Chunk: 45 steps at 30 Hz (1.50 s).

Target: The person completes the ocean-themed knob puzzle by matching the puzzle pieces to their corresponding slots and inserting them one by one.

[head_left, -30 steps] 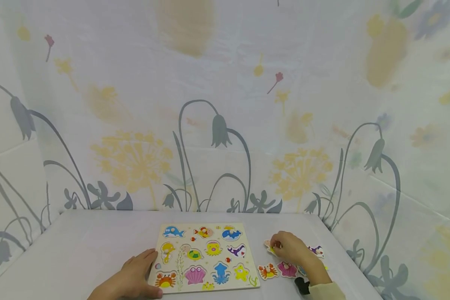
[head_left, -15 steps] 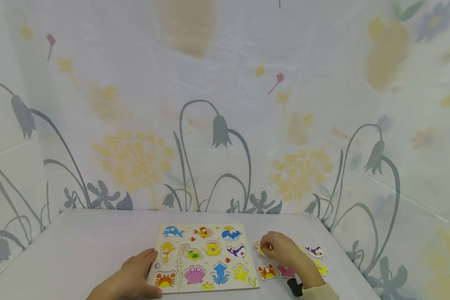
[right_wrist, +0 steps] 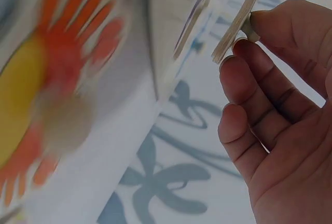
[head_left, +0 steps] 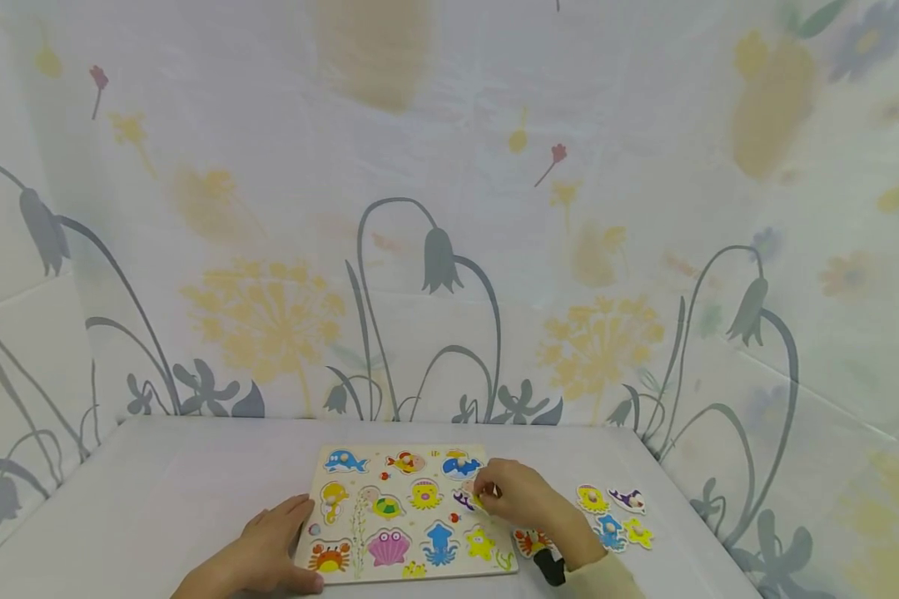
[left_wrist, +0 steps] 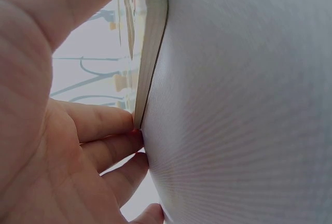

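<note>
A wooden peg puzzle board (head_left: 374,474) with sea-animal pictures lies on the table. My left hand (head_left: 265,545) rests at its near left corner, thumb along the front edge and fairly straight fingertips against the left edge, as the left wrist view (left_wrist: 151,53) of the board's edge also shows. Over the board's right side, my right hand (head_left: 528,495) pinches a knobbed wooden puzzle piece (right_wrist: 236,27) between thumb and fingers. The piece is tilted above the board near the purple shark picture; its face is mostly hidden, with pinkish and yellow parts showing.
Right of the board lie loose pieces: an octopus (head_left: 592,498), a purple shark (head_left: 628,500), a squid (head_left: 610,532), a starfish (head_left: 638,533) and a crab (head_left: 528,542) partly behind my right wrist. A flower-printed curtain (head_left: 449,333) stands behind the table.
My right hand has moved left from the loose pieces to over the board, carrying the pinched piece. The octopus and squid pieces are now uncovered. My left hand has stayed put.
</note>
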Motion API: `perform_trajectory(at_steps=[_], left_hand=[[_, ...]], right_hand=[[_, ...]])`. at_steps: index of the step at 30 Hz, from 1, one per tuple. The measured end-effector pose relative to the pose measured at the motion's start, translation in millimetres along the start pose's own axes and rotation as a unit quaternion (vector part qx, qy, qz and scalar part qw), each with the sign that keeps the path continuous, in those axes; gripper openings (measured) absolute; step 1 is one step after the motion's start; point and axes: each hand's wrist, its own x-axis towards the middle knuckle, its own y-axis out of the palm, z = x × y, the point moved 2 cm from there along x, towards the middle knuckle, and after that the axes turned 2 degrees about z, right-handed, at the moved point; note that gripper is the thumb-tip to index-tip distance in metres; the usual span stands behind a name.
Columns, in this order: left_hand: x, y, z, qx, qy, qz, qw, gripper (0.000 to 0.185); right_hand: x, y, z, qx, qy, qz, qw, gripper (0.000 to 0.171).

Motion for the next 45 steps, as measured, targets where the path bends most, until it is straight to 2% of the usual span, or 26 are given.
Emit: perform_trajectory(at_steps=[9,19,29,37,45], left_hand=[[0.1,-0.3,0.4,0.006,0.000,0.001,1.0000,0.107],[1.0,-0.8,-0.6,0.007,-0.011,0.005,0.9999,0.107],[0.5,-0.8,0.5,0.006,-0.003,0.002,1.0000,0.107],[0.4,-1.7,0.4,0.007,0.001,-0.002,1.0000,0.106],[0.3,-1.3,0.1,0.013,0.008,-0.005,0.9999,0.105]], right_hand=[[29.7,15.5,29.6,-0.017,-0.075,0.012,0.997,0.011],[51.1,24.7,57.9,-0.025,-0.078,0.031,0.996,0.009],[71.6,34.6,79.8,-0.050,-0.121,0.030,0.991,0.008],[85.5,40.0,92.3,-0.049,-0.102,0.057,0.992,0.006],[94.8,47.9,97.5,-0.072,-0.092,0.076,0.990,0.006]])
